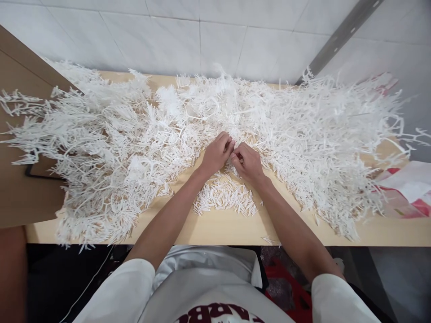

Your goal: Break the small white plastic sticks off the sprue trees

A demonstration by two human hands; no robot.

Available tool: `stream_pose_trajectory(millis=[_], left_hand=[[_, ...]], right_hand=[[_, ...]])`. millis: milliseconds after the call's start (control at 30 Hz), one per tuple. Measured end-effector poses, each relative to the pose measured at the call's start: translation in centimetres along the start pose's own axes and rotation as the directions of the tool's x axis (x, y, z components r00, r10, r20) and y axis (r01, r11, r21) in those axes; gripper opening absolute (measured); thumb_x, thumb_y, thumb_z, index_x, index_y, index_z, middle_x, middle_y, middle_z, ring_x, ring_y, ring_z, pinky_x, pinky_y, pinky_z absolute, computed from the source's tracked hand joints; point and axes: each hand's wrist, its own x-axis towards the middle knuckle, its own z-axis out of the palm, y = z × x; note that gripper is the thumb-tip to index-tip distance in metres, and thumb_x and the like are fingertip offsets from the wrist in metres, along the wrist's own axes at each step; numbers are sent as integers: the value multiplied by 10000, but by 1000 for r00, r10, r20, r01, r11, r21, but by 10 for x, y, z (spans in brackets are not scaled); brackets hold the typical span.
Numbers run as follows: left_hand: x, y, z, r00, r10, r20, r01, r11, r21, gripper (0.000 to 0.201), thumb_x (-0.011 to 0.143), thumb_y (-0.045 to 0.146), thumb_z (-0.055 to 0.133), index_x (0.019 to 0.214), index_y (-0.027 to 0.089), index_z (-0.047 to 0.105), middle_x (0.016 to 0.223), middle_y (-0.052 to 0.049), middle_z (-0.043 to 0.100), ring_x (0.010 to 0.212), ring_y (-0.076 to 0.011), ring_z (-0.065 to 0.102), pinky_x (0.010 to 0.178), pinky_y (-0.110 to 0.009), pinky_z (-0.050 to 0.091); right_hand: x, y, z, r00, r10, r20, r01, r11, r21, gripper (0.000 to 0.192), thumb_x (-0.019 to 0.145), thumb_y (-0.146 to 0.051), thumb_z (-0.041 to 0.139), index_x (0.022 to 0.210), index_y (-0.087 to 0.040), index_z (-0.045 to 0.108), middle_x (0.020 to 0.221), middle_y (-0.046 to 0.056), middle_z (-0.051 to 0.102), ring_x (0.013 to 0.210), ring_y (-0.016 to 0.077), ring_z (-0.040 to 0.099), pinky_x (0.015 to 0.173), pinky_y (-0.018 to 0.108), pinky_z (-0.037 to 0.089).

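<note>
Both forearms reach forward over the worktop [229,226], past a small heap of loose white sticks [225,197]. The left hand [217,154] and right hand [247,162] meet knuckle to knuckle, fingers curled together on a white plastic piece [235,154] mostly hidden between them. Beyond, tangled white plastic branches [303,125] cover the worktop

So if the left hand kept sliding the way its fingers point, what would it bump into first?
The left hand points up and to the right, toward the right hand. Their fingertips already nearly meet over a small white plastic piece, so it would likely meet that piece and the right hand first.
</note>
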Motion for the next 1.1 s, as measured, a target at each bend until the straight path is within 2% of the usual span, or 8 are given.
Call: stream_pose_trajectory(millis=[133, 200, 367, 433, 567, 867, 1000, 1100], left_hand=[[5, -8, -3, 986, -121, -112, 111, 990, -86, 366, 957, 499, 421, 729, 213, 403, 742, -10, 490, 663, -130, 441, 618, -306, 359], [6, -9, -6, 984, -157, -82, 141, 975, -169, 367, 951, 511, 431, 739, 213, 425, 729, -2, 496, 659, -124, 450, 628, -300, 376], [6, -2, -13, 989, -136, -54, 120, 965, -231, 367, 955, 537, 398, 799, 217, 491, 793, -12, 543, 744, -127, 512, 705, -294, 426], [6, 1, -14, 995, -85, -43, 73, 974, -216, 372, 955, 538, 393, 805, 217, 504, 836, -23, 555, 779, -129, 528, 728, -294, 437], [6, 4, -15, 1000, -2, -9, 0, 977, -215, 374, 945, 546, 407, 807, 216, 517, 919, -39, 560, 862, -137, 549, 776, -293, 457], [4, 6, -12, 999, 2, 42, 4, 991, -135, 398, 936, 564, 416, 760, 213, 478, 866, -26, 529, 757, -128, 509, 697, -292, 437], [3, 4, -9, 1000, -21, 8, 22, 992, -128, 386, 953, 535, 402, 740, 214, 420, 808, -11, 501, 698, -120, 477, 648, -289, 412], [3, 4, -9, 998, -45, -31, 39, 984, -174, 364, 959, 507, 412, 738, 218, 391, 792, -7, 485, 685, -117, 463, 638, -287, 407]], right_hand=[[-5, -17, 5, 988, -154, -23, 155, 984, 91, 197, 899, -256, 380, 704, -241, 395, 594, -27, 444, 533, 120, 396, 515, 277, 354], [-5, -23, 8, 984, -177, 9, 175, 979, 104, 181, 918, -284, 407, 750, -237, 454, 648, -9, 510, 593, 130, 463, 560, 284, 406], [2, -10, 0, 972, 167, -164, -146, 981, 131, 206, 966, -317, 401, 969, -228, 587, 899, 40, 628, 756, 146, 568, 682, 317, 471], [4, -1, -5, 965, 234, -121, -214, 963, 162, 221, 963, -352, 436, 1033, -233, 609, 958, 42, 636, 777, 142, 581, 699, 312, 478], [5, 5, -7, 967, 249, 50, -254, 957, 141, 268, 938, -442, 504, 1095, -259, 621, 916, 19, 649, 701, 127, 565, 673, 295, 470], [4, 3, -4, 971, 238, 8, -238, 969, 70, 286, 936, -449, 498, 766, -222, 538, 719, -15, 557, 607, 113, 491, 600, 273, 405], [1, 1, -5, 987, 158, 43, -158, 987, 14, 287, 957, -459, 463, 798, -229, 530, 756, -8, 562, 645, 119, 505, 613, 272, 399], [1, 0, -4, 978, 203, 49, -204, 979, 27, 262, 967, -466, 444, 894, -240, 554, 826, 4, 603, 712, 131, 540, 644, 274, 412]])
